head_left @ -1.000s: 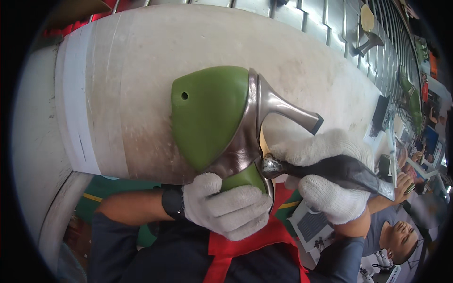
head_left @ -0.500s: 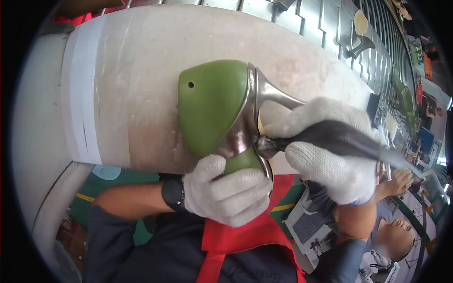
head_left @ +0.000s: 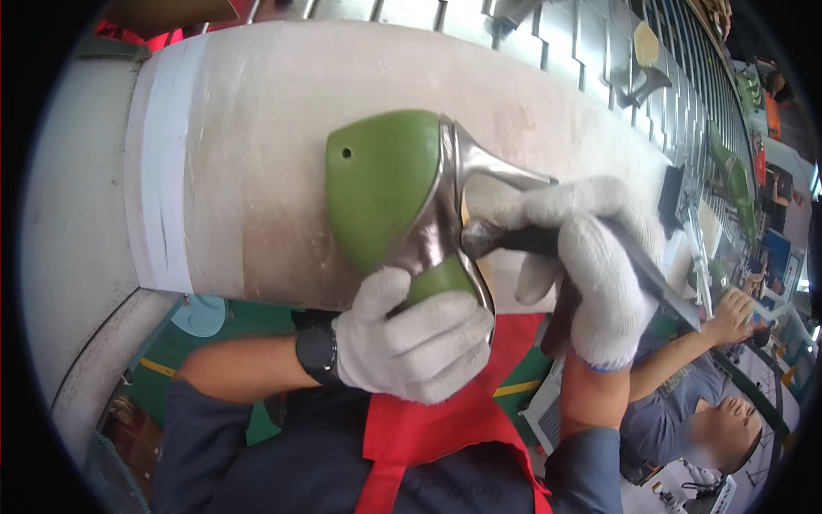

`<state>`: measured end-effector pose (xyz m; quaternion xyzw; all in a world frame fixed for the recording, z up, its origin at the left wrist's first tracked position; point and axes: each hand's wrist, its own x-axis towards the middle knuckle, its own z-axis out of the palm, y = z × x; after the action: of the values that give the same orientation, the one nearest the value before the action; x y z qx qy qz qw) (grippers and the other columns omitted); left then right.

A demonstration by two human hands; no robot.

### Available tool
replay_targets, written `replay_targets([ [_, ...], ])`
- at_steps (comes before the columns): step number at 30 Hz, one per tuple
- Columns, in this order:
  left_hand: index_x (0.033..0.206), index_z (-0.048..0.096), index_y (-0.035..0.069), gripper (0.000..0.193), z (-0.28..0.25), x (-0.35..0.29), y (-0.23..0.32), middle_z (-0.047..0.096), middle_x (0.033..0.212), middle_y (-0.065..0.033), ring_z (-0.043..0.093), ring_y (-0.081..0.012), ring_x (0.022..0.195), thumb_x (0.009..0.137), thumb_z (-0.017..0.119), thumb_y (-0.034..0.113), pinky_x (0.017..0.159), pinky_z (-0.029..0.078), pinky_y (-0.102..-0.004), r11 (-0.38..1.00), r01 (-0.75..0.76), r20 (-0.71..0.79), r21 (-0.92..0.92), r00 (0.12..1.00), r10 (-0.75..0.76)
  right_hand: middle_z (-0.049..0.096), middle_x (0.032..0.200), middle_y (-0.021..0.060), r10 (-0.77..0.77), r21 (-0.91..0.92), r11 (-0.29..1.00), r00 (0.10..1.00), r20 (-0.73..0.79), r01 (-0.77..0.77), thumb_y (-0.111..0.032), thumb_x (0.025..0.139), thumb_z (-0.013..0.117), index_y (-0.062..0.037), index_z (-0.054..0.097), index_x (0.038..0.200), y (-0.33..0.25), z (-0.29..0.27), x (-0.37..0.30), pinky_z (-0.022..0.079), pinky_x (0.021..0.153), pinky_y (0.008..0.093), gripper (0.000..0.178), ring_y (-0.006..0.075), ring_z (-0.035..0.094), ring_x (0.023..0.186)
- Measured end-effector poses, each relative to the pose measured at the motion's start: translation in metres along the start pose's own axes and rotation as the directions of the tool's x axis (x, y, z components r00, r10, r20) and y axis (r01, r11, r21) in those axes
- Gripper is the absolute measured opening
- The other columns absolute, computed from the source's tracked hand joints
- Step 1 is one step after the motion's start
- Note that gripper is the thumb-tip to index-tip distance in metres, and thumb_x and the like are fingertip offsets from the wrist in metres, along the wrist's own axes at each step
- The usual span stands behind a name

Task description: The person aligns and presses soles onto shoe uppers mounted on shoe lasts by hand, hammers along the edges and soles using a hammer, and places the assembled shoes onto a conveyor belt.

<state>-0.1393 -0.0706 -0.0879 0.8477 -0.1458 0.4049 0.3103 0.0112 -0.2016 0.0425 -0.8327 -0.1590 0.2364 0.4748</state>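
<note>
A shoe in shiny bronze-grey material (head_left: 435, 227) is stretched on a green shoe last (head_left: 381, 176) with a small hole in it. Its slim metallic heel (head_left: 501, 163) points right. My left hand (head_left: 419, 347), in a white knit glove, is closed around the toe end from below. My right hand (head_left: 599, 265), also gloved, grips a dark tool (head_left: 531, 241) whose kind I cannot make out. The tool's blunt dark end meets the shoe at the sole edge under the arch. From the far side of the fist sticks out a flat grey strip. Brown material shows below the right fist.
Beneath the shoe is a worn beige work surface (head_left: 274, 111) with a white band on its left. A metal slat conveyor (head_left: 565, 38) runs behind, carrying a loose heel (head_left: 648, 84) and a pale sole piece. A co-worker (head_left: 693, 411) is close by on the right.
My right hand has turned and drawn slightly left, exposing the tool's flat strip, which was blurred before. The left hand and shoe have barely shifted. The co-worker's arm shows more.
</note>
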Motion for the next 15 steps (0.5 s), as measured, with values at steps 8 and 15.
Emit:
replay_targets([
  [8, 0.117, 0.067, 0.021, 0.03, 0.001, -0.007, 0.005, 0.072, 0.128, 0.0027, 0.064, -0.0173, 0.129, 0.09, 0.079, 0.015, 0.103, 0.043, -0.0487, 0.996, 0.05, -0.024, -0.075, 0.998, -0.052, 0.077, 0.105, 0.0222, -0.039, 0.252, 0.967, 0.999, 0.036, 0.029, -0.018, 0.098, 0.067, 0.0075, 0.068, 0.116, -0.006, 0.013, 0.007, 0.06, 0.072, 0.029, 0.031, 0.0207, 0.076, 0.09],
  [15, 0.119, 0.067, 0.018, 0.031, -0.002, -0.007, -0.001, 0.074, 0.123, 0.0007, 0.066, -0.0184, 0.126, 0.09, 0.078, 0.014, 0.114, 0.041, -0.0579, 0.999, 0.03, -0.026, 0.015, 0.999, -0.03, 0.078, 0.092, 0.013, -0.138, -0.082, 0.986, 0.983, 0.12, 0.149, -0.013, 0.103, 0.06, 0.0061, 0.075, 0.103, -0.024, 0.004, 0.027, 0.057, 0.07, 0.0274, 0.024, 0.0156, 0.071, 0.07],
])
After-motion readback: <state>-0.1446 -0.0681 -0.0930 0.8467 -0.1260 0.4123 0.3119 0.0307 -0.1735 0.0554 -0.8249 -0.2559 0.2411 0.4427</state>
